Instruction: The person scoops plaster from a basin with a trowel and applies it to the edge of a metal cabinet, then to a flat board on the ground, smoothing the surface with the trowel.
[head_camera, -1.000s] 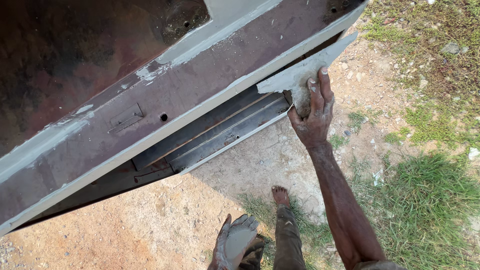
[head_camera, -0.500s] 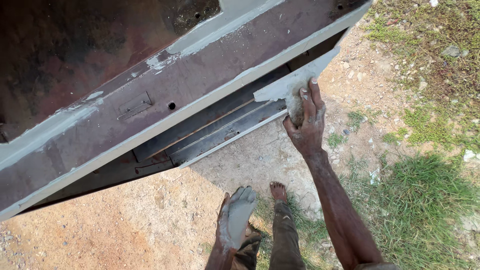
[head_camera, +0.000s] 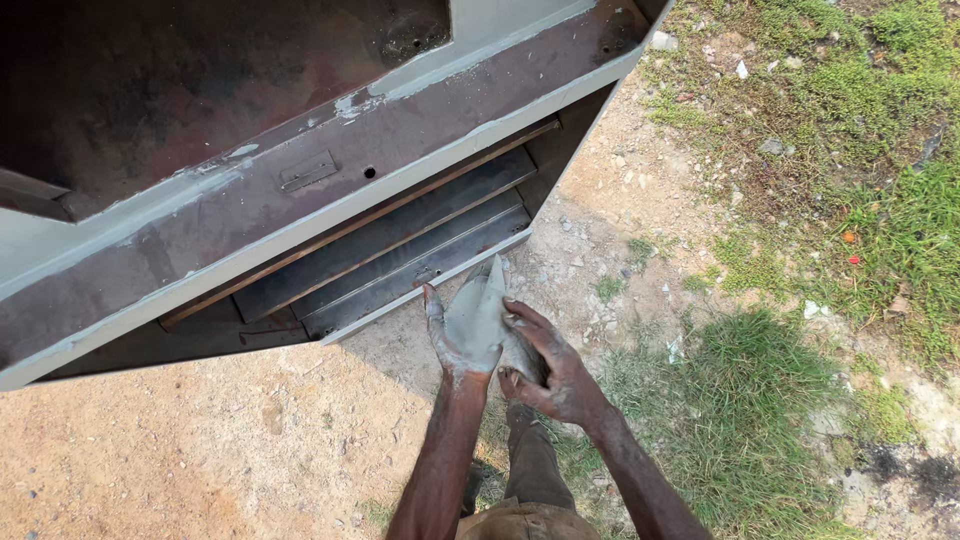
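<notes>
Now | left hand open, palm heaped with grey putty | right hand loosely curled, touching it

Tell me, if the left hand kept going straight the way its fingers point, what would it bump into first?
Probably the pale lower edge of the metal frame. The left hand, with a grey scraper lying on it, points up toward that edge, though the single view leaves depth uncertain.
</notes>
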